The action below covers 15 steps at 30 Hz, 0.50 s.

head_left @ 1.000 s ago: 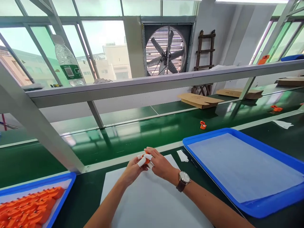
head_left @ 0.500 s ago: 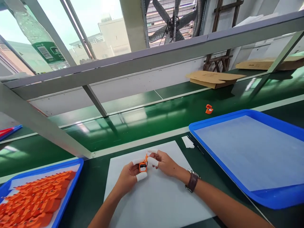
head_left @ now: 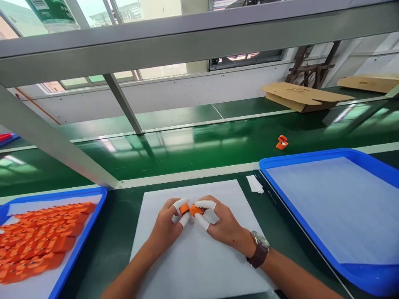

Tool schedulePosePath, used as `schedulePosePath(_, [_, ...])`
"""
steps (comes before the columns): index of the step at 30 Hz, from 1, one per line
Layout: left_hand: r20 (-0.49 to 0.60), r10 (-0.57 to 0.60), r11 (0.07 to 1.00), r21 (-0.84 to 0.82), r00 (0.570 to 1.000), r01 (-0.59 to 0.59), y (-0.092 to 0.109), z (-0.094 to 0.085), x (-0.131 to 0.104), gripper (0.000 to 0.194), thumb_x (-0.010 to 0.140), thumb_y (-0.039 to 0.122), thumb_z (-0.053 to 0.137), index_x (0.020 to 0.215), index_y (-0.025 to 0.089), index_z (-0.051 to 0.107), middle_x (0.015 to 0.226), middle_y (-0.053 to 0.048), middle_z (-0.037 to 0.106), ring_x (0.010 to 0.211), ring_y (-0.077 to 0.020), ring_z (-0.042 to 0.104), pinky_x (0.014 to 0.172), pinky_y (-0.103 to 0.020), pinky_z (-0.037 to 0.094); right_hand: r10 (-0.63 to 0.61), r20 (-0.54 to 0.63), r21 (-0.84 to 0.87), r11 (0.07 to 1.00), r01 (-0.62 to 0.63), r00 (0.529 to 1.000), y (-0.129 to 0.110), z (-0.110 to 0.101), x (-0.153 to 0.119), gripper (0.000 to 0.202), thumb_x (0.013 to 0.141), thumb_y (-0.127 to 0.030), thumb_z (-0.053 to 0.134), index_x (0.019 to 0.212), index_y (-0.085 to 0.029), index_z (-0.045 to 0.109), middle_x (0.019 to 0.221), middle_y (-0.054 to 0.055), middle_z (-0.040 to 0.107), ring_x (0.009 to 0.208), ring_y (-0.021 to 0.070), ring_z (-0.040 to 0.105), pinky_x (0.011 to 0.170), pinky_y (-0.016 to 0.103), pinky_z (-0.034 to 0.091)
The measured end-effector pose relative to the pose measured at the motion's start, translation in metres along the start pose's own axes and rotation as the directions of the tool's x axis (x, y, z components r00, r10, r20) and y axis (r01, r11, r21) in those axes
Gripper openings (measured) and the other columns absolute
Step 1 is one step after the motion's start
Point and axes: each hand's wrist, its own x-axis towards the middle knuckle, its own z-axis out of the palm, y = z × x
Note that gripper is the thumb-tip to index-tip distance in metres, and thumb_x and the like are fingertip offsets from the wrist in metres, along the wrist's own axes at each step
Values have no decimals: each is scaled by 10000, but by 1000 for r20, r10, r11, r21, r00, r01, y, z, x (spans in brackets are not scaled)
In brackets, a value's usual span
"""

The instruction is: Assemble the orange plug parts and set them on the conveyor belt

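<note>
- My left hand (head_left: 166, 227) pinches a small orange plastic piece (head_left: 184, 208) over a flat white rectangular sheet (head_left: 193, 265).
- My right hand (head_left: 227, 226) pinches a rounded orange plastic piece (head_left: 196, 210) just beside it (whether the two join, I cannot tell).
- At left, a blue plastic tray (head_left: 84, 234) holds rows of orange plastic cases (head_left: 50, 243).

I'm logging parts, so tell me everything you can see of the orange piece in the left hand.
The orange piece is small and bright orange, with a dark strip along its lower edge; it looks like smooth plastic. The left hand pinches it, slightly tilted, between white-covered fingertips, over the white sheet. Close beside it is an orange part in the right hand; whether the two join, I cannot tell. Fingers hide some of it.
</note>
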Motion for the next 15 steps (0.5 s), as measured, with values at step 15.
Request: schedulePosePath(15, [-22,-261,867,-444,965,224,2,13,-7,123,885,228,620,995,196,665,1157,-87,636,1007,-204,654,869,-363,592,316,92,171,929,-328,944,7,16,-9,279,903,-155,576,1172,-228,588,1031,48,618,910,174,655,812,336,595])
